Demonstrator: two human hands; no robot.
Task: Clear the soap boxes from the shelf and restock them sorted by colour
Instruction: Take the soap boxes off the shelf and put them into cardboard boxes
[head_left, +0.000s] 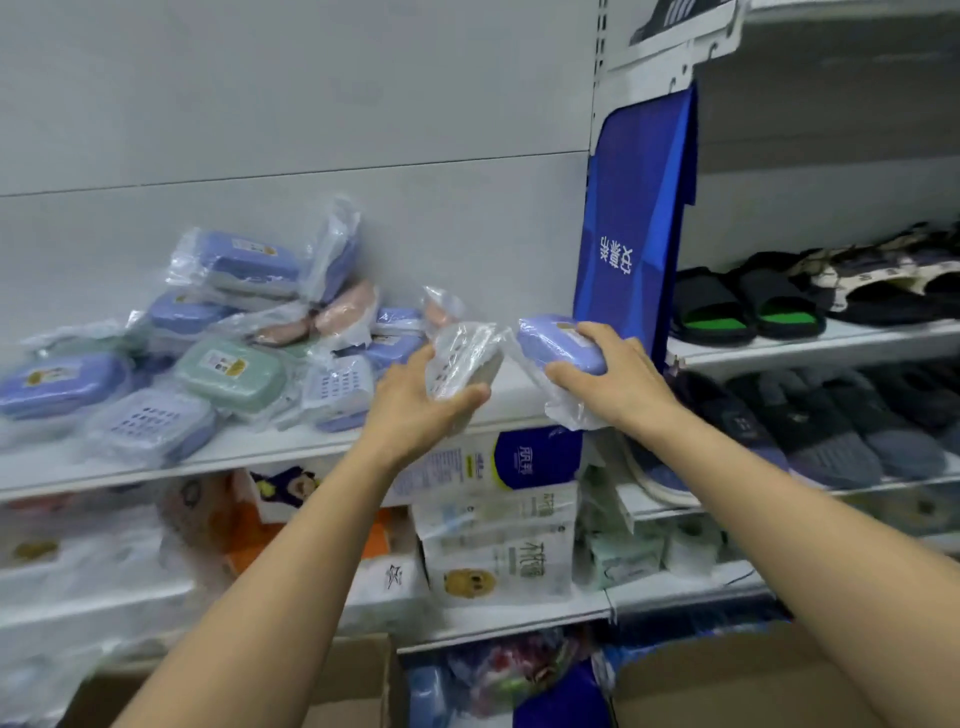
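Two bare forearms reach up from the bottom edge toward a white shelf (322, 441).
The left hand (415, 400) grips a pale soap box in clear wrap (462, 358); the right hand (608, 374) grips a purple soap box (558, 340), hands apart. Beyond, at the shelf's left, lies a heap of wrapped purple, green and pink soap boxes (208, 353).

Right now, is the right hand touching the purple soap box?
Touching. The head view shows the right hand with fingers curled over the wrapped purple soap box, gripping it.
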